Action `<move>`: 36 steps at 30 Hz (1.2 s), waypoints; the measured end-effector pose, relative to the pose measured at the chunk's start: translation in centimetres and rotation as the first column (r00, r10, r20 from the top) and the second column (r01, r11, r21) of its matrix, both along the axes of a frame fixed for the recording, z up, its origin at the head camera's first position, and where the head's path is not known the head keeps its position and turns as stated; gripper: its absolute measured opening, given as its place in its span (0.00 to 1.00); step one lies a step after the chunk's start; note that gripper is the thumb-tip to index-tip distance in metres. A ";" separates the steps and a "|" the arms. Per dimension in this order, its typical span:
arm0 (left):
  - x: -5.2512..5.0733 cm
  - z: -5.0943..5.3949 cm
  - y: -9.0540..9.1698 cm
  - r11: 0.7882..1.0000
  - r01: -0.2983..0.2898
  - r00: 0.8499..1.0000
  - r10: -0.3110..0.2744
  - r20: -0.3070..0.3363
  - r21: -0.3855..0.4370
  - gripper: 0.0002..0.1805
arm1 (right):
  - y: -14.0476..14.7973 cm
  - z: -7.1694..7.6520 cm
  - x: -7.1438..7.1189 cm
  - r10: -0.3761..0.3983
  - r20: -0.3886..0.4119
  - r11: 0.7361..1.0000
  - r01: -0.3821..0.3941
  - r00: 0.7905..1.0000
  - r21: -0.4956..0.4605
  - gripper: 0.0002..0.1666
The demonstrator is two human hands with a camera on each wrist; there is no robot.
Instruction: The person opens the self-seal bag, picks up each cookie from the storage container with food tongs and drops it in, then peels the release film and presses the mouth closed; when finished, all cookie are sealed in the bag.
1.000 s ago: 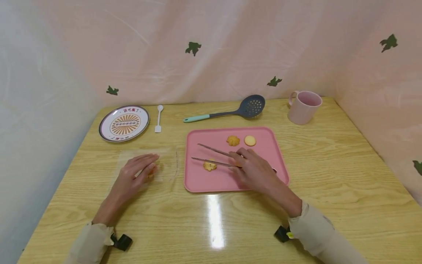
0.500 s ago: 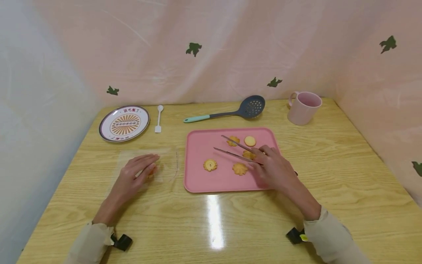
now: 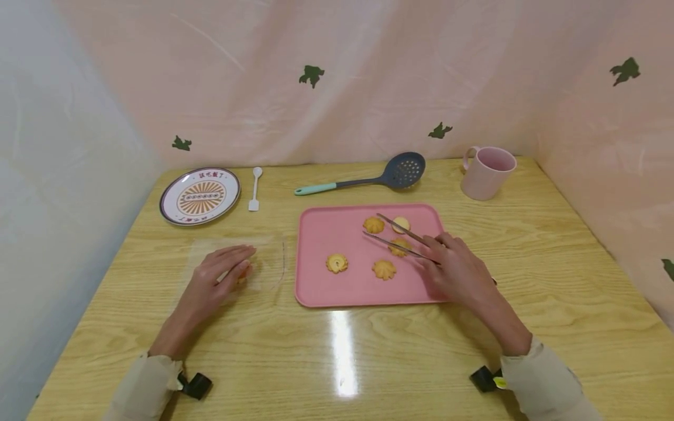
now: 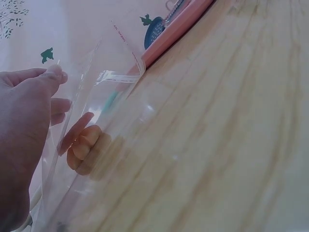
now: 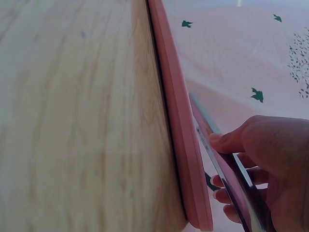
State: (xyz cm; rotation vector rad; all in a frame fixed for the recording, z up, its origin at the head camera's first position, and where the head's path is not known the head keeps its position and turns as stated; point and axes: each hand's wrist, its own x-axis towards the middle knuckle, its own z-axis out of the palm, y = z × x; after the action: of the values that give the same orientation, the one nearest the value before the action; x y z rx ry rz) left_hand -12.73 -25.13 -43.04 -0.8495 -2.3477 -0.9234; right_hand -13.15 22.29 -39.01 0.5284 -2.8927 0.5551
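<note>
My left hand [image 3: 218, 278] pinches the edge of a clear plastic bag [image 3: 270, 263] lying on the table left of the tray. Inside the bag are golden cookies [image 4: 86, 145], partly hidden by the fingers in the head view. With my right hand [image 3: 458, 272] I grip metal tongs [image 3: 413, 235], their arms spread and nothing pinched between the tips. The tongs reach over the right part of a pink tray [image 3: 316, 234]. On the tray lie several cookies: a flower-shaped one [image 3: 337, 263] at left, another [image 3: 384, 269] near the front, and a round one [image 3: 401, 222] at the back.
Behind the tray lies a slotted spoon [image 3: 404, 171] with a mint handle. A pink mug [image 3: 484, 175] stands at the back right. At the back left are a patterned plate [image 3: 200, 196] and a small white spoon [image 3: 255, 190]. A pale curtain hangs behind.
My right hand has moved right with the tongs, whose tips have gone from the left cookie to the cookies at the back right. The left hand stays where it was.
</note>
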 end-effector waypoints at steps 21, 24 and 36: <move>0.1 -0.1 -0.2 1.000 0.011 1.000 -0.011 -0.007 -0.006 0.22 | -0.5 0.6 -0.3 -0.028 0.072 0.995 0.021 0.997 0.097 0.27; 0.1 -0.1 -0.1 1.000 0.007 1.000 -0.007 0.000 -0.012 0.23 | -0.6 0.8 -0.3 -0.022 0.068 0.994 0.014 0.997 0.107 0.26; 0.2 0.0 0.0 0.999 -0.016 1.000 0.016 0.025 -0.027 0.25 | -0.6 1.0 -0.4 -0.014 0.027 0.994 0.011 1.000 0.106 0.21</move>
State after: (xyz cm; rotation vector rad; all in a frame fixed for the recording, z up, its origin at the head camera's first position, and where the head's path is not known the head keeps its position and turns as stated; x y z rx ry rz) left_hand -12.54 -25.14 -43.06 -0.8329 -2.3905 -0.9027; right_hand -13.55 21.73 -37.98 0.5205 -2.9620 0.4123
